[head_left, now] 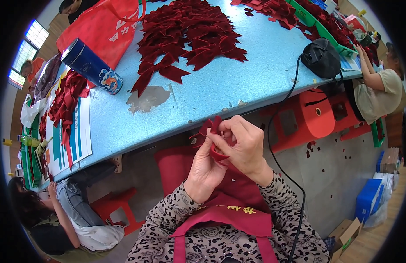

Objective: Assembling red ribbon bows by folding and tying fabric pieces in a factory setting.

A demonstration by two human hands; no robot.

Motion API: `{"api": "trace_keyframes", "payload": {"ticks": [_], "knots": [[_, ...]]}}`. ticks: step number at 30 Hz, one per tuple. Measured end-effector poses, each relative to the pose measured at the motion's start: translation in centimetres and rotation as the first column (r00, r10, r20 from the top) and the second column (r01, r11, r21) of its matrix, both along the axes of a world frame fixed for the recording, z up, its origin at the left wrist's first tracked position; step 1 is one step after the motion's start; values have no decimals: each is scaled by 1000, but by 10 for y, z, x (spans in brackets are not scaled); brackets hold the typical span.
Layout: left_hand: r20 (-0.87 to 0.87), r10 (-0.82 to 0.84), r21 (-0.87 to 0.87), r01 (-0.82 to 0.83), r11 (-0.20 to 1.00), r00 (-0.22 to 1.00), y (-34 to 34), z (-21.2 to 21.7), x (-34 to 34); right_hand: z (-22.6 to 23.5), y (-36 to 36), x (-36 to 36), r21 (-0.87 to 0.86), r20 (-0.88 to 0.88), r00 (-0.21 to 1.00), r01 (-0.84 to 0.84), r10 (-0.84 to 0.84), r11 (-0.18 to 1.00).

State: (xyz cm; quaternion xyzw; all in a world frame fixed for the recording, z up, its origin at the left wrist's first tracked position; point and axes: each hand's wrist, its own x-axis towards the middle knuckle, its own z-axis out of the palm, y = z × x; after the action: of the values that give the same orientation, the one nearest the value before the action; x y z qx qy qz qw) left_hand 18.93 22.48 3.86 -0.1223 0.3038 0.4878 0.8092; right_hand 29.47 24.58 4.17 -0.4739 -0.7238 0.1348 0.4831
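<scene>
My left hand (206, 168) and my right hand (243, 142) meet over my lap, just in front of the table edge. Between their fingertips they pinch a dark red velvet ribbon piece (219, 156), folded like a bow. Part of it is hidden behind my fingers. Beyond my hands, a large pile of finished-looking red bows (190, 24) lies in overlapping rows on the blue table (203, 90). One bow (161, 70) sits at the pile's near left corner, its tails spread.
A dark blue tumbler (92, 65) and a red bag (102, 37) stand at left, near loose red ribbons (68, 103). At right are a black pouch-like object (321, 58) with a hanging cable (279, 164), a green crate (306, 15) and red stools (315, 115). Co-workers sit on both sides.
</scene>
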Motion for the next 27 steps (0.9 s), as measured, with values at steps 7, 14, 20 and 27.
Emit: {"api": "trace_keyframes", "payload": {"ticks": [7, 14, 20, 27], "knots": [[131, -92, 259, 55, 964, 987, -6, -27, -12, 6, -5, 4, -66, -111, 991, -82, 74, 994], [-7, 41, 320, -36, 947, 999, -13, -7, -9, -7, -13, 5, 13, -212, 975, -65, 67, 998], [-269, 208, 518, -41, 854, 940, -19, -13, -10, -11, -18, 3, 57, -206, 977, -36, 47, 998], [-293, 242, 601, -19, 799, 925, -22, -15, -5, -34, -23, 3, 83, -324, 946, 32, -3, 996]]}}
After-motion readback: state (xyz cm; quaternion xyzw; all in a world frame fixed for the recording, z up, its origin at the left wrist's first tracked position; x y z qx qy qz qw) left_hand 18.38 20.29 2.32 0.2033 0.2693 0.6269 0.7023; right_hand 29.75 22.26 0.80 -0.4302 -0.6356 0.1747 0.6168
